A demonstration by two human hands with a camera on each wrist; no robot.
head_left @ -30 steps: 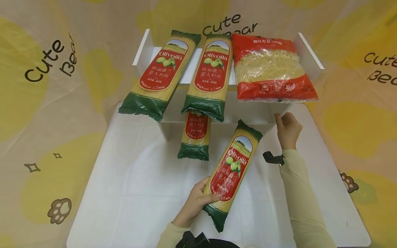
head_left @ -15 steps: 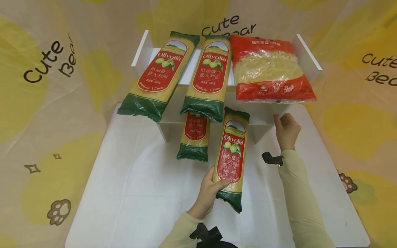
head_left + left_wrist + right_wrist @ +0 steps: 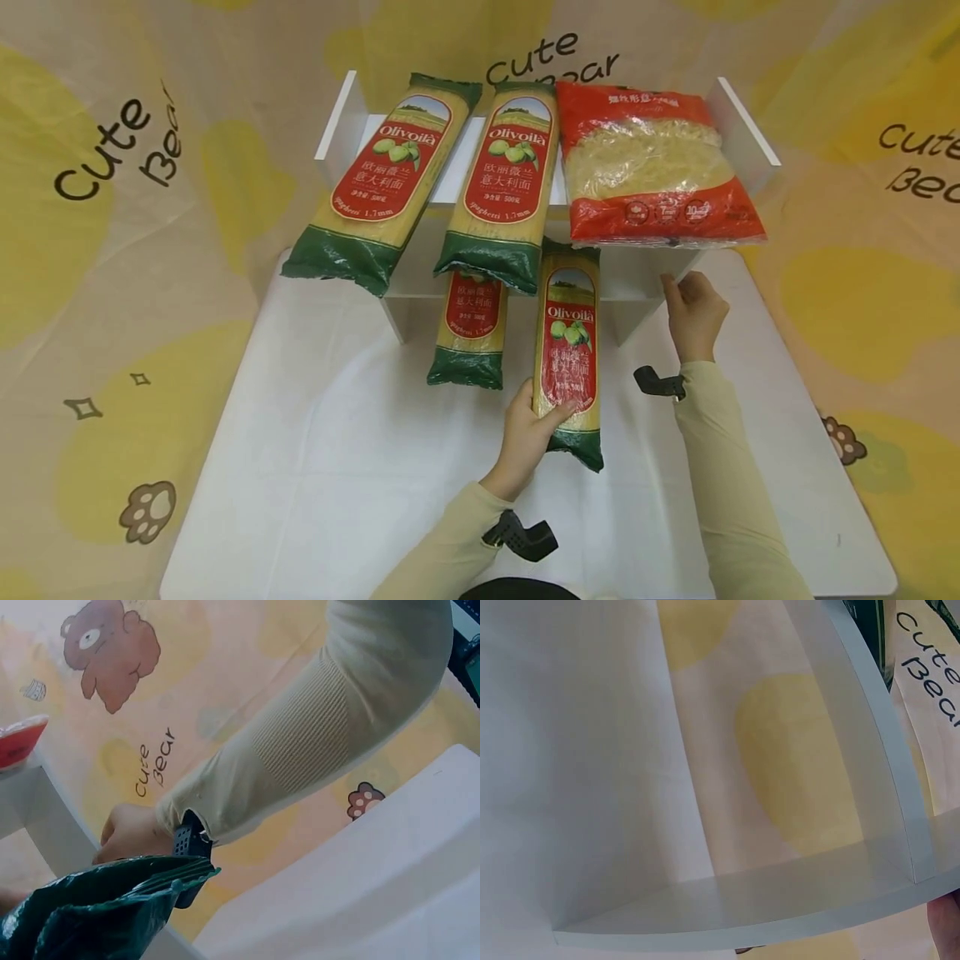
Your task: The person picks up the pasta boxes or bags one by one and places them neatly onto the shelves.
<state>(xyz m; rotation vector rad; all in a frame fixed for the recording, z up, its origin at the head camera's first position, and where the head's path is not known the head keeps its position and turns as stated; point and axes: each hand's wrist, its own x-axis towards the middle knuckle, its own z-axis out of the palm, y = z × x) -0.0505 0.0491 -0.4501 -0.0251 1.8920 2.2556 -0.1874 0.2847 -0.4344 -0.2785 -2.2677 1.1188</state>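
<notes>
My left hand (image 3: 525,433) grips the near end of a spaghetti pack (image 3: 567,367), thumb across its red label. The pack points away from me, its far green end over the lower board of the white shelf (image 3: 746,125), beneath the front of the upper level. Beside it on the left, another spaghetti pack (image 3: 468,342) sticks out from the lower level. In the left wrist view the held pack's green end (image 3: 105,911) fills the lower left. My right hand (image 3: 697,317) holds the shelf's right side panel, thumb at its front edge; the right wrist view shows fingers (image 3: 946,924) beside it.
On the upper level lie two spaghetti packs, a tilted left one (image 3: 390,167) and a middle one (image 3: 510,158), plus a red pasta bag (image 3: 652,162) at right; all overhang the front. The shelf stands on a white table (image 3: 337,500) before a printed cloth (image 3: 187,292).
My left hand has moved forward and right with the spaghetti pack, which has turned from slanted to nearly straight, its far end now reaching the lower level. The right hand stays put.
</notes>
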